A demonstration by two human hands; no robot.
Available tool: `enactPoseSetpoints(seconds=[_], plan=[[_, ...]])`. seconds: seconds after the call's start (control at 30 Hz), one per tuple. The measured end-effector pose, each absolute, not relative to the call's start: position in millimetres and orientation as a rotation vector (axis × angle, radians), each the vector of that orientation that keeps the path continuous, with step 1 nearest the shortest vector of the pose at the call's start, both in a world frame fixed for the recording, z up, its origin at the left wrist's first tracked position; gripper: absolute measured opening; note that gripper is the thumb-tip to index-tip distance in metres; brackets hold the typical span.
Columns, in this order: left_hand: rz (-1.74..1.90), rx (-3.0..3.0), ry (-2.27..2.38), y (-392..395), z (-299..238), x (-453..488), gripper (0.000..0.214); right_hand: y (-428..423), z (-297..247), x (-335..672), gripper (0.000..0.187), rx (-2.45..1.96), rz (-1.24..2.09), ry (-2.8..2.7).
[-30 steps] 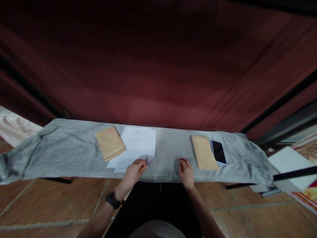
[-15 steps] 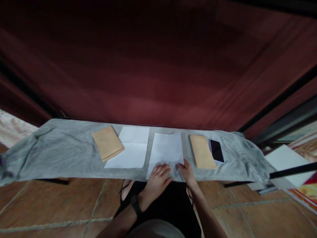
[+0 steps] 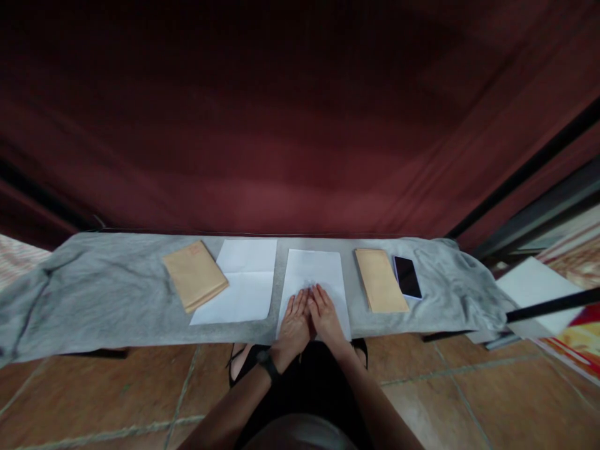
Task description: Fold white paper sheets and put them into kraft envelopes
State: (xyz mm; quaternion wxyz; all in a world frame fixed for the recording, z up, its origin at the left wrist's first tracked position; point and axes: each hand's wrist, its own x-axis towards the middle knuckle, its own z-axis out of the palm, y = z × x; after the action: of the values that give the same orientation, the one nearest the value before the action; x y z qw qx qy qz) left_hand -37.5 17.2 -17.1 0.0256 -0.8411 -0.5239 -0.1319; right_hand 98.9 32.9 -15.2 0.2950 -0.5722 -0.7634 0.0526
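A white sheet of paper point(image 3: 315, 272) lies on the grey cloth point(image 3: 107, 294) straight in front of me. My left hand point(image 3: 294, 320) and my right hand point(image 3: 324, 315) rest flat on its near half, side by side, fingers stretched out and touching the paper. A second white sheet point(image 3: 244, 281) lies just to the left. A tan envelope point(image 3: 194, 275) sits left of that sheet. Another tan envelope point(image 3: 380, 279) lies right of the sheet under my hands. A black watch point(image 3: 269, 364) is on my left wrist.
A dark phone point(image 3: 407, 277) lies beside the right envelope. A dark red curtain point(image 3: 300, 125) hangs behind the cloth-covered bench. White paper and a black bar point(image 3: 544, 307) stand at the far right. Terracotta floor tiles point(image 3: 117, 394) run below the bench.
My left hand pulled one white sheet off the left pile and slid it to the centre. Both hands now lie flat together on it, moved further up the sheet.
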Motion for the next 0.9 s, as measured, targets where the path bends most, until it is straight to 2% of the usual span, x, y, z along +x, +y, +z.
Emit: enactPoseSetpoints(seconds=[0.1, 0.2, 0.47, 0.9], plan=[[-0.363, -2.605, -1.618, 30, -18, -29, 0.065, 35, -22, 90, 0.048, -1.514, 0.112, -2.149], [-0.406, -2.524, -1.714, 38, -19, -36, 0.059, 36, -25, 104, 0.048, -1.581, 0.014, -2.177], [-0.529, -2.355, -1.922, 40, -23, -55, 0.059, 37, -36, 153, 0.058, -1.763, -0.202, -2.091], [-0.630, -2.281, -1.942, 29, -26, -67, 0.061, 26, -45, 173, 0.058, -1.826, -0.144, -1.952]])
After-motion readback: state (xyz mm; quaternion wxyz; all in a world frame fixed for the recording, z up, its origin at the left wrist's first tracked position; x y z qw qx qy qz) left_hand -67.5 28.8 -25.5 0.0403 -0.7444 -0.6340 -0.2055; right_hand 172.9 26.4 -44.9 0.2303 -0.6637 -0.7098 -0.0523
